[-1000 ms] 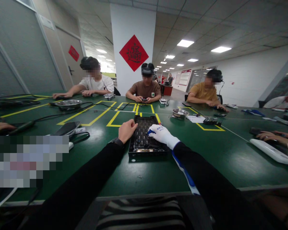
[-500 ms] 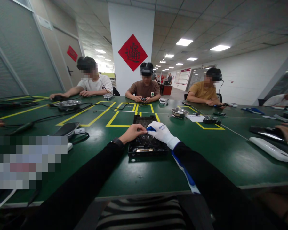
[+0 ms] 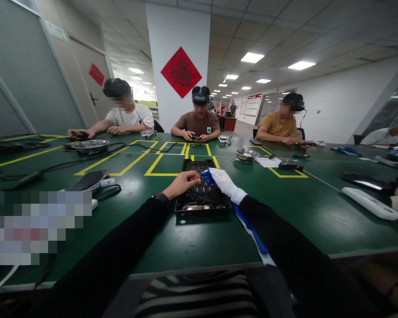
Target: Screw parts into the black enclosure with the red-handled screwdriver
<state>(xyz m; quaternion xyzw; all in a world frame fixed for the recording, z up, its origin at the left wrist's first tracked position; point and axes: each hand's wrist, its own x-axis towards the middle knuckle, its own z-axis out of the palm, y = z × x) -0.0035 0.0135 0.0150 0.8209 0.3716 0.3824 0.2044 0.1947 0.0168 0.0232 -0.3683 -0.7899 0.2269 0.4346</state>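
Note:
A black open case (image 3: pixel 202 207) with dark parts and a pale strip along its near side lies on the table before me. Over its left half is my bare left hand (image 3: pixel 185 182), thumb and fingertips pinched together; whatever they hold is too small to name. My right hand (image 3: pixel 217 179) wears a white glove with blue fingers and hovers over the right half, its fingers curled close to the left fingertips. What lies between them cannot be made out. Beside my right forearm, a loose blue and white glove (image 3: pixel 252 232) is partly covered by the sleeve.
On the green table (image 3: pixel 146 247) are a metal bowl (image 3: pixel 247 154), a black part (image 3: pixel 290 164), a white sheet (image 3: pixel 268 162) and a long white device (image 3: pixel 371 203). A dark device (image 3: pixel 91 179) with cables is at left. Several people sit around the table.
My right hand has turned slightly, so more of the glove's blue fingers shows. My left hand keeps its pinch in almost the same place over the case.

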